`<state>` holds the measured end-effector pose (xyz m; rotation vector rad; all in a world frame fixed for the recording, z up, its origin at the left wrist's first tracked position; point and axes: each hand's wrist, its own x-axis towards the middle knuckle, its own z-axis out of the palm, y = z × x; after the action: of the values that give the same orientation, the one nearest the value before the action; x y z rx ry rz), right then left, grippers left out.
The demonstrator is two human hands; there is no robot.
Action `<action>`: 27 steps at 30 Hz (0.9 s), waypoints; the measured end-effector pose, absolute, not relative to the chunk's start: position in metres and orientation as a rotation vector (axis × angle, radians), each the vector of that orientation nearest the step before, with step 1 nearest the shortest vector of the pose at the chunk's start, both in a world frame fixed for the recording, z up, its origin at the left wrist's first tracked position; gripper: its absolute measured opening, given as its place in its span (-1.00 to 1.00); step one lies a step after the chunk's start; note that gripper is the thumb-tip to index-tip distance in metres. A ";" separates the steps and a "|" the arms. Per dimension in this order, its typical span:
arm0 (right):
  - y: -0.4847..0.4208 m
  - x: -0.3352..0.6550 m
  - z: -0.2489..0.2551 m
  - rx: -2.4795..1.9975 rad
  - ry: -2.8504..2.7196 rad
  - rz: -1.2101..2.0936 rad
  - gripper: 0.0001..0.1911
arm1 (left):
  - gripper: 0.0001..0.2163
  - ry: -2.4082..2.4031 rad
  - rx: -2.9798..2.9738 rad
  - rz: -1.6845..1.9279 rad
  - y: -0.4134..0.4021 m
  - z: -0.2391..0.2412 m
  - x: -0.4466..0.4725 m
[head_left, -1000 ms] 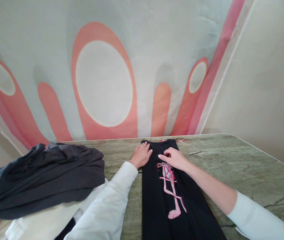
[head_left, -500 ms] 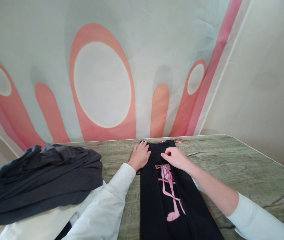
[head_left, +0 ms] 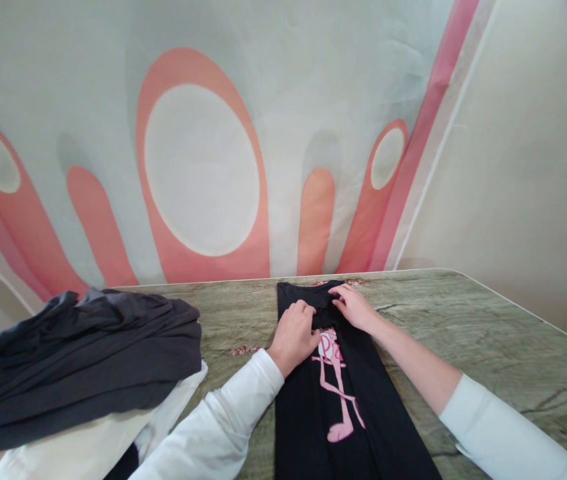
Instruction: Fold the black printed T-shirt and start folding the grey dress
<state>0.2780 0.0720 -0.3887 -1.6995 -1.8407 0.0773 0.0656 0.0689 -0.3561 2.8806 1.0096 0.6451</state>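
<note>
Nearest to us there are two white sleeves point(head_left: 213, 433), one on each arm, and between them one black garment point(head_left: 308, 427), which lies long and narrow on the table, its lower end running out of view and its neck end close to the far table edge. On it we count one pink printed figure point(head_left: 339, 390), with two long legs and some letters above. At the left, well apart from this garment, there is one heap of clothes: a dark grey cloth point(head_left: 113, 360) on the top, a cream-white cloth point(head_left: 63, 447) under it, and a small black piece point(head_left: 124, 465) at the bottom; how many pieces are inside, we cannot tell. Farther on, our left hand point(head_left: 294, 337) rests on the black garment just above the print, its fingers bent and near together. Our right hand point(head_left: 356, 308) is at the right side of the neck end, fingers curved, the thumb not far from them. Whether either hand pinches the cloth, we cannot tell. The table point(head_left: 488, 333) has a greenish wood pattern, a thin pale edge and a few small reddish marks. Behind it hangs one large grey printed sheet point(head_left: 283, 100), with five orange-pink rounded shapes, three of them having white ovals; at the right is a plain pale wall point(head_left: 538, 200).
</note>
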 end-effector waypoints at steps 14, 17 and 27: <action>0.080 0.270 -0.376 -1.765 -2.118 -0.164 -0.71 | -0.84 0.984 2.669 0.624 0.076 -0.359 0.062; 0.076 0.267 -0.376 -1.779 -2.095 -0.246 -0.70 | -0.82 0.927 2.645 0.553 0.078 -0.361 0.060; 0.072 0.267 -0.379 -1.749 -2.138 -0.232 -0.74 | -0.58 0.723 2.856 0.505 0.077 -0.366 0.052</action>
<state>0.2671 0.0721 -0.3786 -1.7492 -2.1375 -0.2318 0.0523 0.0765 -0.3663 2.8558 0.7226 0.5050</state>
